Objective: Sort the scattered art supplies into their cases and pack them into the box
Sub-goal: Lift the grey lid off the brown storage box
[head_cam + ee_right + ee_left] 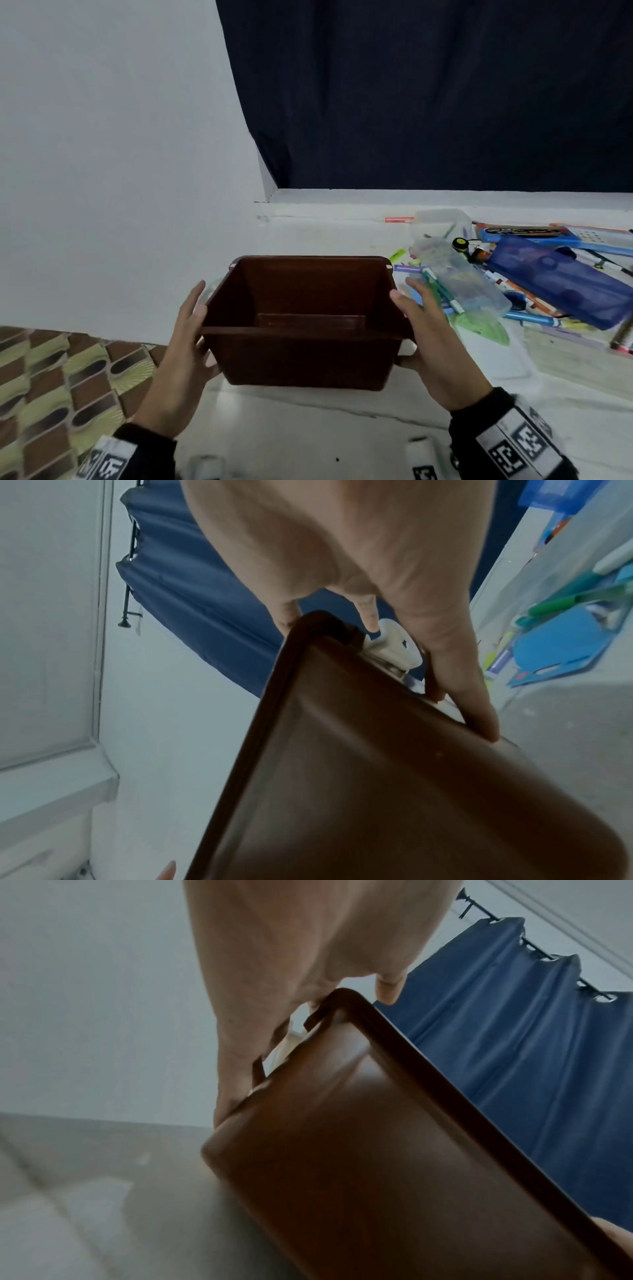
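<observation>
Both hands, the left hand point(185, 346) and the right hand point(433, 346), grip the sides of the empty brown box point(305, 322) at centre frame, while pens and cases point(558, 287) lie unsorted at right, so nothing looks packed yet.

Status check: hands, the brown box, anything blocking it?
Left hand and right hand grip the brown box by its sides. Box empty. Clear plastic case and scattered pens lie close on its right.
</observation>
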A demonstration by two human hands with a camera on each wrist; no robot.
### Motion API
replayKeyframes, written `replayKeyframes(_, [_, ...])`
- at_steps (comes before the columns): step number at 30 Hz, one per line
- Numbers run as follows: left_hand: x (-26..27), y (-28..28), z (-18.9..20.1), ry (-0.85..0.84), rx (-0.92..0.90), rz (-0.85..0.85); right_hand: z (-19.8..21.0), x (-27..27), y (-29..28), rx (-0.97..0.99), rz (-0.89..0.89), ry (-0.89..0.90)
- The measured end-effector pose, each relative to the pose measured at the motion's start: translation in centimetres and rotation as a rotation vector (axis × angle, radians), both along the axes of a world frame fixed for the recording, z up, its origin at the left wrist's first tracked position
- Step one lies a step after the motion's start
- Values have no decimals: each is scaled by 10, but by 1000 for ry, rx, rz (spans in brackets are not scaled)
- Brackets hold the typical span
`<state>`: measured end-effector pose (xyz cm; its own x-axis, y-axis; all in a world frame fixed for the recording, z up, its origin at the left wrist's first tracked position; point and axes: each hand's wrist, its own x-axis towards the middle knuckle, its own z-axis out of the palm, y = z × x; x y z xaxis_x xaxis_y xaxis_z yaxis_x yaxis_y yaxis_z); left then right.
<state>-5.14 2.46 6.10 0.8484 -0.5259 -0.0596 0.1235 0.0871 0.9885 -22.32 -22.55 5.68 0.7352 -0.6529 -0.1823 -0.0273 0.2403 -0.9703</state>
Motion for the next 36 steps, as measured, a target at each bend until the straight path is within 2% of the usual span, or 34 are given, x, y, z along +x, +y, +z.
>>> replayKeyframes(3, [-6, 10, -9, 2, 29, 15, -10, -9, 10, -123, 21, 42])
replayKeyframes(7, [-8, 21, -19, -12, 90, 24, -18, -15, 17, -487, -9, 169])
replayKeyframes(10, [-9, 29, -25, -113, 186, -32, -29, -20, 22, -660, 28, 272])
replayKeyframes(14, [-1, 35, -27, -295, 288, -90, -32, -23, 32, -679, 1, 285])
replayKeyframes(17, [5, 36, -27, -443, 470, -119, -28, -26, 33, -718, 10, 282])
replayKeyframes(22, [-8, 23, 2, -555, 544, -118, -10, -52, 27, -707, -4, 263])
replayKeyframes(26, [-33, -8, 20, -775, 708, -193, 10, -80, 6, -723, -110, 170])
replayKeyframes(32, [-110, -98, 47, -542, 281, -358, 27, -160, -56, -724, -270, 135])
replayKeyframes(36, [-183, -181, 40, -482, 169, -494, 23, -242, -117, -748, -379, 225])
